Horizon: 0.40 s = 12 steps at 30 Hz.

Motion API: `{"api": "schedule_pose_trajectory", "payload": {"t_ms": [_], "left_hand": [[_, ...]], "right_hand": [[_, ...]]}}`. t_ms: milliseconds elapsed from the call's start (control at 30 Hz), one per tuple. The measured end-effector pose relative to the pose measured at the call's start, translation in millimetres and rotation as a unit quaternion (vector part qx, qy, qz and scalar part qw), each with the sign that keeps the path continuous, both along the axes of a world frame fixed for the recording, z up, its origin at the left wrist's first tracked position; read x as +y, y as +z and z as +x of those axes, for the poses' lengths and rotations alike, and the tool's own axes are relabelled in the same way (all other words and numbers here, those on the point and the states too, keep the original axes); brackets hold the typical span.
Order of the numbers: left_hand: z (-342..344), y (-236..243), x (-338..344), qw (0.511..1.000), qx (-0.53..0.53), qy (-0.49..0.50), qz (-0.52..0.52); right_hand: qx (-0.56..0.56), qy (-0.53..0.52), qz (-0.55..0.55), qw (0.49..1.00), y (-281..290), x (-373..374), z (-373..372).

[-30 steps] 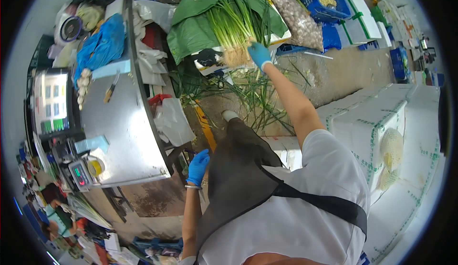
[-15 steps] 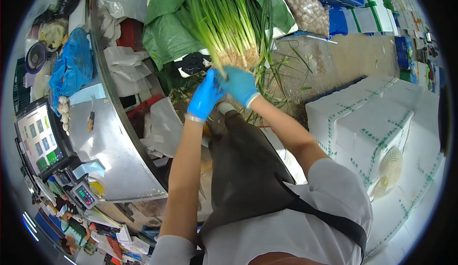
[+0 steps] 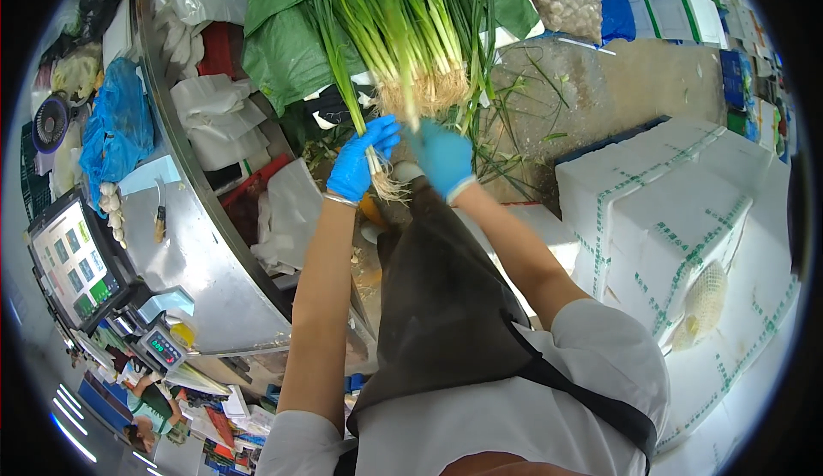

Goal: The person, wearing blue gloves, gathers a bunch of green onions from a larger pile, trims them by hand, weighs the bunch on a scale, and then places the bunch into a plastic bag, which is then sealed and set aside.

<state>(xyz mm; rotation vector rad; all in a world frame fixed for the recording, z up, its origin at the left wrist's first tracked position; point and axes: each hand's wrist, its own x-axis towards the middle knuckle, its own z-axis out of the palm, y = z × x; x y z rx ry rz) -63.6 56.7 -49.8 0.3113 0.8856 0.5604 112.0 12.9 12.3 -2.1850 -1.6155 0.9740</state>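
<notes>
A large bunch of green onions (image 3: 429, 51) with pale stems and tangled roots lies ahead of me on green sheeting (image 3: 287, 51). My left hand (image 3: 358, 165), in a blue glove, is closed around a few green onions (image 3: 350, 99); their white roots (image 3: 387, 186) stick out below the fingers. Just right of it, my right hand (image 3: 446, 160) wears a teal glove and is smeared by motion. A single blurred green onion stalk (image 3: 409, 99) runs from the bunch's front into its fingers. The fingertips themselves are hard to make out.
A metal counter (image 3: 206, 279) with a touch screen (image 3: 77, 257) and a knife (image 3: 160, 219) stands at left. White foam boxes (image 3: 660, 210) are stacked at right. A net sack of garlic bulbs (image 3: 561, 0) lies at the back. Leaf scraps (image 3: 514, 90) litter the floor.
The hands have drawn apart from where they met. The left now shows green onions with roots hanging below it; the right has moved slightly right, with a blurred stalk at its fingers.
</notes>
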Motion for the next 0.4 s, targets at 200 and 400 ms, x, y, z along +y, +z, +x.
{"api": "schedule_pose_trajectory", "payload": {"t_ms": [200, 400], "left_hand": [[7.2, 2.4, 9.9, 0.998, -0.057, 0.004, 0.024], [4.6, 18.4, 13.3, 0.999, -0.041, 0.001, 0.004]], "right_hand": [[0.110, 0.229, -0.008, 0.967, 19.2, -8.0, 15.4], [-0.194, -0.068, -0.030, 0.978, -62.8, 107.4, 68.7]]}}
